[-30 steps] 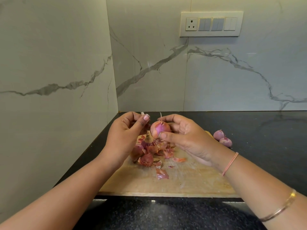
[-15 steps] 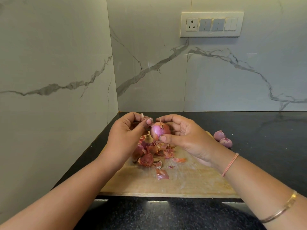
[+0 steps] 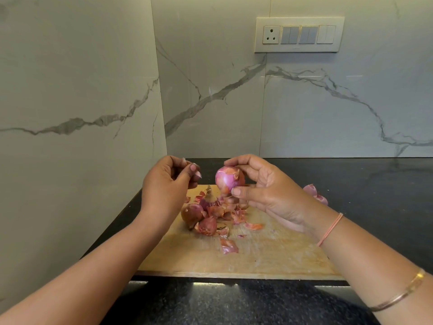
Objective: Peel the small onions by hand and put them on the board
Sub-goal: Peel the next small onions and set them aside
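The right grip (image 3: 269, 195) holds a partly peeled onion (image 3: 229, 180) above the far part of the wooden board (image 3: 269, 261), with the thumb below and the fingers over the top; the left grip (image 3: 164, 186) is near it, apart from the onion, and pinches a thin scrap of skin (image 3: 184, 161); three unpeeled onions (image 3: 191, 214) lie among loose peels (image 3: 229, 246) on the board; two pink onions (image 3: 309, 190) lie on the black bench (image 3: 375, 207), just right of the board.

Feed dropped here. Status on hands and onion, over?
Right hand holds onion, partly peeled, above board. Left hand pinches peel scrap. Peel pile, unpeeled onions on board below.
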The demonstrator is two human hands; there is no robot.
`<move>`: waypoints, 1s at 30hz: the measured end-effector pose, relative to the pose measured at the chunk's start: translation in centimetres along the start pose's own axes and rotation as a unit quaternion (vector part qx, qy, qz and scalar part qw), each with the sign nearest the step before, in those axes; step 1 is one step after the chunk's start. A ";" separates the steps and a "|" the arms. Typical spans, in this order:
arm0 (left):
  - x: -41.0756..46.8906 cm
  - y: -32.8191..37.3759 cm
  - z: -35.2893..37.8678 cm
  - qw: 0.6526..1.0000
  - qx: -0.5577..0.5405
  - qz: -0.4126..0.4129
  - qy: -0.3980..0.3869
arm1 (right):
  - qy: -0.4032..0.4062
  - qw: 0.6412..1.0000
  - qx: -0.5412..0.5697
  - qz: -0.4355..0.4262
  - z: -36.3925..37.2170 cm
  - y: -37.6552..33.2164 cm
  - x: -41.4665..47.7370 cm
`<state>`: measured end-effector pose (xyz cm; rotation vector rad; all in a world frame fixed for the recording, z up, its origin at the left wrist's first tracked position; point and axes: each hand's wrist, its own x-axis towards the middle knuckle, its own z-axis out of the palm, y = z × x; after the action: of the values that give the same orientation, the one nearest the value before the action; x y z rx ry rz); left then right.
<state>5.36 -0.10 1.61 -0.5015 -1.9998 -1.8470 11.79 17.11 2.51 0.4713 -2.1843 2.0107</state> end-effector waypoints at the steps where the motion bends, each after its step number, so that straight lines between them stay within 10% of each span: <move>1: 0.1 0.0 -0.1 1.000 0.001 0.001 0.000 | 0.005 1.000 0.020 0.001 -0.1 -0.1 0.0; 11: -0.9 0.0 0.1 0.940 0.135 0.242 -0.199 | 0.042 0.995 0.086 0.020 -0.2 -0.1 0.3; 30: -0.9 0.1 -0.4 0.866 0.258 0.363 -0.225 | 0.066 0.997 0.027 0.032 0.3 -0.4 0.1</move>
<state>6.20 -0.53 1.23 -1.3678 -2.0361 -0.7411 11.88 16.81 2.87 0.2695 -2.0980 2.0734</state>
